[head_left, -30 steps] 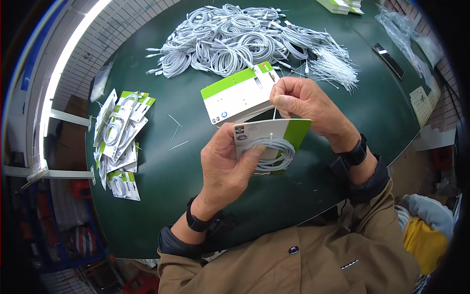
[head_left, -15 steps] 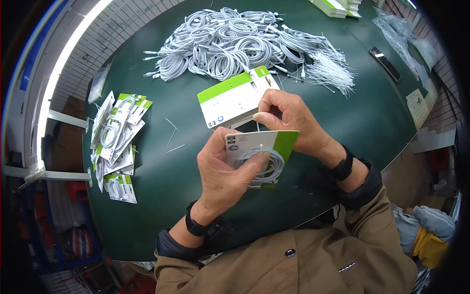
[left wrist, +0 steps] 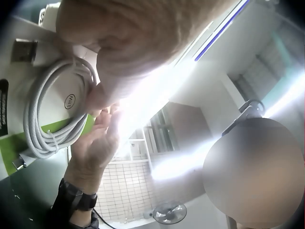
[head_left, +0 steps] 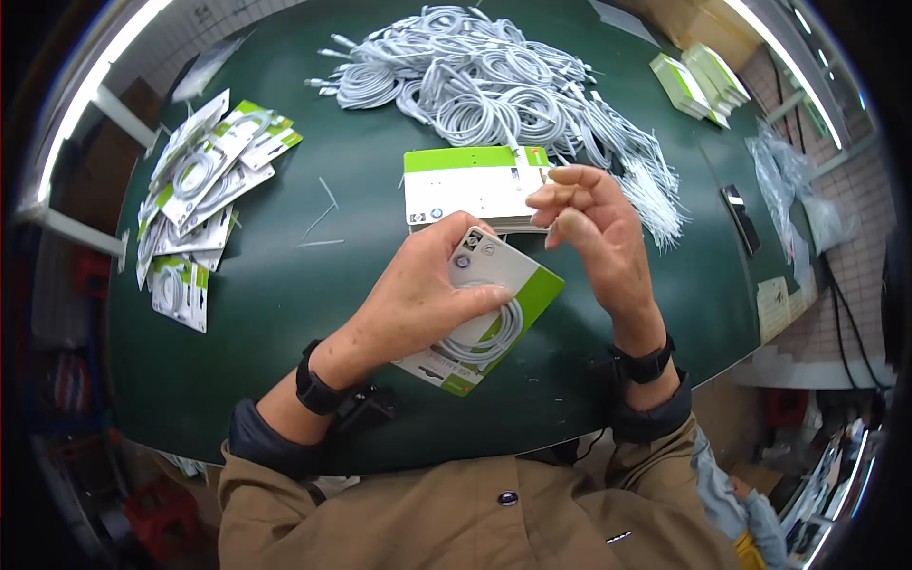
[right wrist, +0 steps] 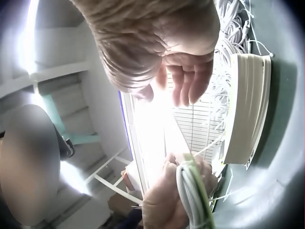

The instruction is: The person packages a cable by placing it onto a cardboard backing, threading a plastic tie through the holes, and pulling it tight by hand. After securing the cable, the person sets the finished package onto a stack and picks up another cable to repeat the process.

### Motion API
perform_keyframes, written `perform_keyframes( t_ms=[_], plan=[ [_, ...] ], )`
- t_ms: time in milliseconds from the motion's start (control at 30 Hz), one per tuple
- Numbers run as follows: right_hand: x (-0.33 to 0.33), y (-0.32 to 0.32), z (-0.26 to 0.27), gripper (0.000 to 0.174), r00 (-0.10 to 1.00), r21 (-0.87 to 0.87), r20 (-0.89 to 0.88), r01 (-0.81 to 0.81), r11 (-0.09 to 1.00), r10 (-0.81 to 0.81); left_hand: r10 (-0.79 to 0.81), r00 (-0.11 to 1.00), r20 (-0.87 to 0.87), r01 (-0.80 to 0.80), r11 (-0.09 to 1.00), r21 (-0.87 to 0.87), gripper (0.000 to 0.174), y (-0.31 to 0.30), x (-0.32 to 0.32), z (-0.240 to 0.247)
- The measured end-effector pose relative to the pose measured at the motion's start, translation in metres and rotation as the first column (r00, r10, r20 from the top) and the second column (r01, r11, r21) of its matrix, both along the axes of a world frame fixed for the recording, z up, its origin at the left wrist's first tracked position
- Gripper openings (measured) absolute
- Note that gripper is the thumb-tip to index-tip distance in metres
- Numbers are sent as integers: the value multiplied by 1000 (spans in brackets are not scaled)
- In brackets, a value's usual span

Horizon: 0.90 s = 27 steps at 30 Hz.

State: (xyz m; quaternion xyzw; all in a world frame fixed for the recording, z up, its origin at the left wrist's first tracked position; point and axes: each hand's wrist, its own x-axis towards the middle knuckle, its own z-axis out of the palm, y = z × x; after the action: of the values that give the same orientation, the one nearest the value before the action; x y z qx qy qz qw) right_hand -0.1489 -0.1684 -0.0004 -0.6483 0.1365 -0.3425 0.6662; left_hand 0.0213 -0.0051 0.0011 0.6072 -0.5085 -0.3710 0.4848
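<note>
My left hand (head_left: 399, 294) grips a white-and-green packaging card (head_left: 502, 258), its thumb pressed over a coiled grey-white cable (head_left: 508, 332) on the card's face. In the left wrist view, a small white tie (left wrist: 52, 139) loops round the coil near a metal plug (left wrist: 19, 163). My right hand (head_left: 603, 242) is raised to the right of the card, apart from it, with loosely bent fingers and nothing visible in them. Thin white tie ends (right wrist: 209, 145) stick out behind the card in the right wrist view. Behind both hands lies a stack of blank cards (head_left: 465, 190).
A large heap of coiled cables (head_left: 475, 81) lies at the back, beside a bundle of white zip ties (head_left: 655, 195). Finished cable cards (head_left: 204, 171) are piled at left, near loose tie scraps (head_left: 321, 223). A phone (head_left: 740, 220) and more card stacks (head_left: 698, 81) are at right.
The right hand has let go of the tie's tail behind the card and moved right, its fingers loosening. The left hand has tilted the card, with the cable still under its thumb. The head view has shifted.
</note>
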Motion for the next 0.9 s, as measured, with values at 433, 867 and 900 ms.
perform_keyframes(
  t_ms=[433, 867, 900],
  plan=[
    [-3, 9, 1, 54, 971, -83, -217, -118, 990, 97, 47, 993, 112, -54, 997, 57, 62, 5, 17, 18],
    [-2, 17, 10, 57, 945, -150, -307, -163, 975, 111, 365, 614, 700, -104, 916, -386, 31, 7, 19, 12],
    [-7, 10, 14, 55, 905, -280, -413, -231, 932, 101, 337, 588, 735, -55, 923, -380, 30, 7, 20, 13]
  ],
)
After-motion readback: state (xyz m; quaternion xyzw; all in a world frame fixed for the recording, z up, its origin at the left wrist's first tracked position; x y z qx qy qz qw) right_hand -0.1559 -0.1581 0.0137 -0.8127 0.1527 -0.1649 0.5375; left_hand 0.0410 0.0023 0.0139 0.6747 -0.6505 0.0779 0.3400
